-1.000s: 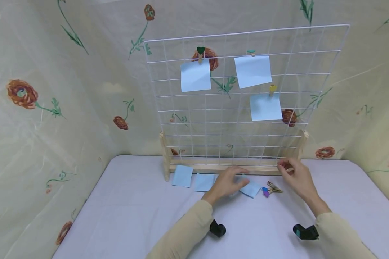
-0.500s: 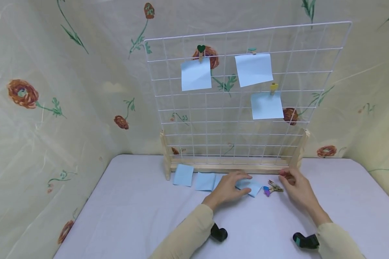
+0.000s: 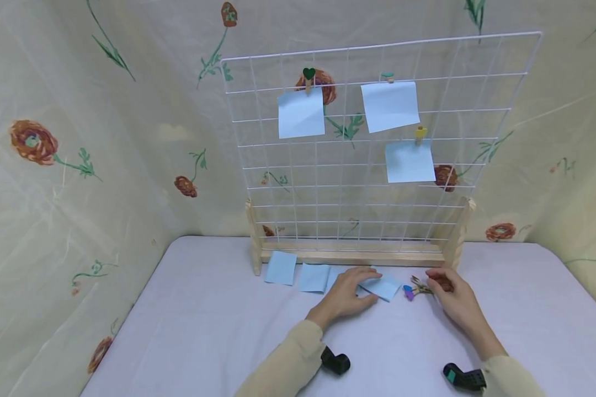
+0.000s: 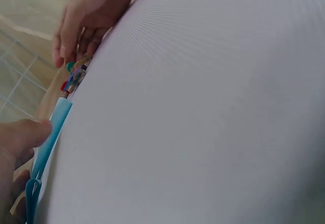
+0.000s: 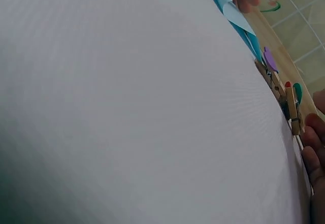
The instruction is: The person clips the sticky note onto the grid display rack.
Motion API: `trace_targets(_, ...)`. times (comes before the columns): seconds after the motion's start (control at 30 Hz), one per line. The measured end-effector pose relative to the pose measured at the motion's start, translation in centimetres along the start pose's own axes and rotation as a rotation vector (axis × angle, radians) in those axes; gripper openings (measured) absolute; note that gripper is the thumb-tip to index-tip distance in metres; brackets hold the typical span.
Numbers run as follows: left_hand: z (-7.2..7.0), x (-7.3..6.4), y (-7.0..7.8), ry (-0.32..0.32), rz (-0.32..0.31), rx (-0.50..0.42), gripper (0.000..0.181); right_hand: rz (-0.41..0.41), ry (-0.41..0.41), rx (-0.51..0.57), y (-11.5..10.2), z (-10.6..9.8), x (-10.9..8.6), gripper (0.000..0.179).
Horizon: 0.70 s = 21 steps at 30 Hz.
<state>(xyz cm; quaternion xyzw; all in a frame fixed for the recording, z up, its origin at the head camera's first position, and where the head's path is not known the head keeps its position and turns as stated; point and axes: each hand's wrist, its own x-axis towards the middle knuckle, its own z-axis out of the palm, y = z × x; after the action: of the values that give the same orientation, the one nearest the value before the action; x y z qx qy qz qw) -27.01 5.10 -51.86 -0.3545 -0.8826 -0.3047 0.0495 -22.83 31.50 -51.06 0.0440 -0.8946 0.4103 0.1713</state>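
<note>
In the head view my left hand hovers at the row of blue notes, thumb and forefinger spread on either side of one blue note. The left wrist view shows the thumb alongside the blue paper; no firm pinch is visible. My right hand is beside a small pile of clothespins with coloured tops. In the right wrist view its loosely bent fingers are close to a wooden clothespin with a green top. Whether they touch it is unclear.
A white wire grid stands in a wooden base at the table's back. Three blue notes hang on it, including one under a yellow-topped clothespin. More notes lie along the base. A white cloth covers the table.
My right hand has come down from the grid's wooden base to the clothespin pile. The left hand has shifted slightly left and down, staying over the notes.
</note>
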Motion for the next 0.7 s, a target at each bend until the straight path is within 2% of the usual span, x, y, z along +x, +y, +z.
trace_targets(0.23,0.9,-0.2,-0.6,0.036,0.022,0.052,0.044,0.025,0.042,0.004,0.0,0.5,-0.7,0.025)
trace_targets(0.43,1.3,-0.3,-0.7,0.070,0.008,0.105,0.043,0.050,0.080,0.040,-0.1,1.0,-1.3,0.026)
trace_targets(0.7,1.3,-0.5,-0.6,0.083,-0.014,0.054,0.041,0.042,0.150,0.068,-0.2,0.9,-1.7,0.023)
